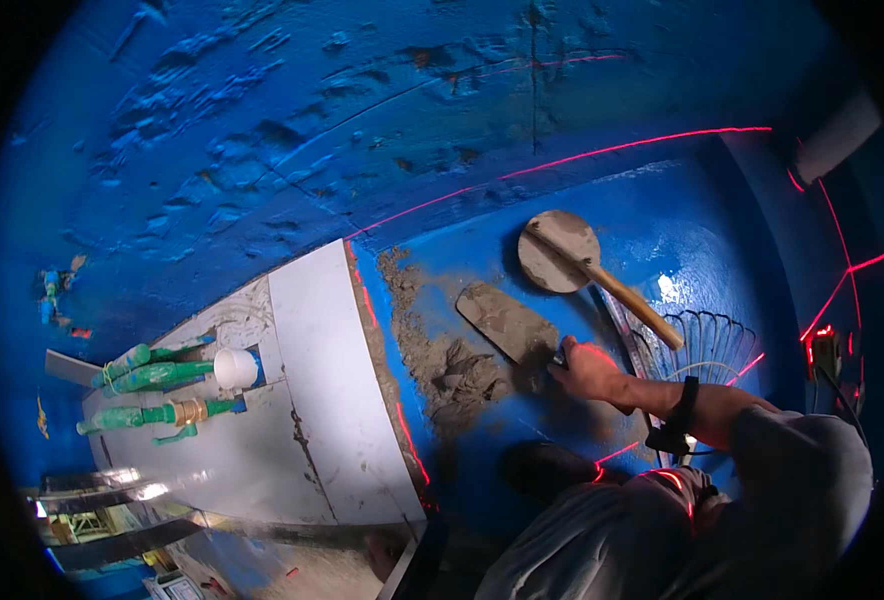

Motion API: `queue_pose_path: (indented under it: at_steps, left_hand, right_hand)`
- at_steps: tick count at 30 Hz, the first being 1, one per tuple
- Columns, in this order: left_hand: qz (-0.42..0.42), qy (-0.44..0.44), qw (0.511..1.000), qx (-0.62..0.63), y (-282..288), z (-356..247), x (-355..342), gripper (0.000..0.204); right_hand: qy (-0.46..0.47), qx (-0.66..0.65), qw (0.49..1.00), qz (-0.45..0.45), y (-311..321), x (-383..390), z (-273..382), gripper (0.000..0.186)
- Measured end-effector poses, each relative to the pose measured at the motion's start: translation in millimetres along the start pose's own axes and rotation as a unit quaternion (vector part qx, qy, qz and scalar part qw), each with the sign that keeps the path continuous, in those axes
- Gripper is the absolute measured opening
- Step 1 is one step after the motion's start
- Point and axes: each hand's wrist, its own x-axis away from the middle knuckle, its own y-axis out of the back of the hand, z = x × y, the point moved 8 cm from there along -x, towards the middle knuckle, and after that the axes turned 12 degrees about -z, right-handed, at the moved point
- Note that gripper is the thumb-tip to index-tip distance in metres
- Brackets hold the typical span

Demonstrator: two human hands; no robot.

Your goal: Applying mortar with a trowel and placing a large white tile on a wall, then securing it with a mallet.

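My right hand, with a black band at its wrist, is closed round the grip of a trowel. The trowel's flat, round-ended blade is coated in grey mortar and points up and left. Just left of the blade lies a lumpy heap of wet mortar on the blue floor. Beyond my hand rests a tool with a round, mortar-grey head and a wooden handle. My left hand does not show.
Pale tiles end in a raw mortar edge at the left. Green pipes and a white cup-like piece stick up there. A fan of thin wires lies right of my hand. Red laser lines cross the rough blue wall.
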Motion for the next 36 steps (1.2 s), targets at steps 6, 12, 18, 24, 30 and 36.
queue_pose_path:
  at_steps: [6,12,18,24,30,36]
  left_hand:
    - [-0.001,0.062,0.998,-0.009,12.4,5.0,1.4,0.054]
    - [-0.024,0.116,0.993,-0.011,24.2,5.5,-2.2,0.056]
    - [-0.044,0.178,0.983,0.005,14.1,10.0,1.6,0.058]
    - [-0.069,0.230,0.971,0.017,21.6,5.2,14.2,0.060]
    - [-0.058,0.249,0.955,0.149,12.7,2.2,30.7,0.056]
    - [-0.011,0.265,0.943,0.203,9.8,1.8,24.8,0.041]
  right_hand:
    - [0.032,-0.102,0.993,-0.052,62.3,-0.4,61.9,0.050]
    - [-0.071,-0.246,0.958,0.131,47.1,-29.3,60.3,0.055]
    - [0.013,-0.291,0.953,0.080,43.8,-32.7,71.5,0.051]
    - [-0.094,-0.532,0.827,0.157,-5.7,-35.1,115.2,0.023]
    - [-0.112,-0.460,0.871,0.135,-38.3,-49.7,154.1,0.024]
    - [-0.099,-0.486,0.868,0.006,-95.8,-61.2,178.6,0.037]
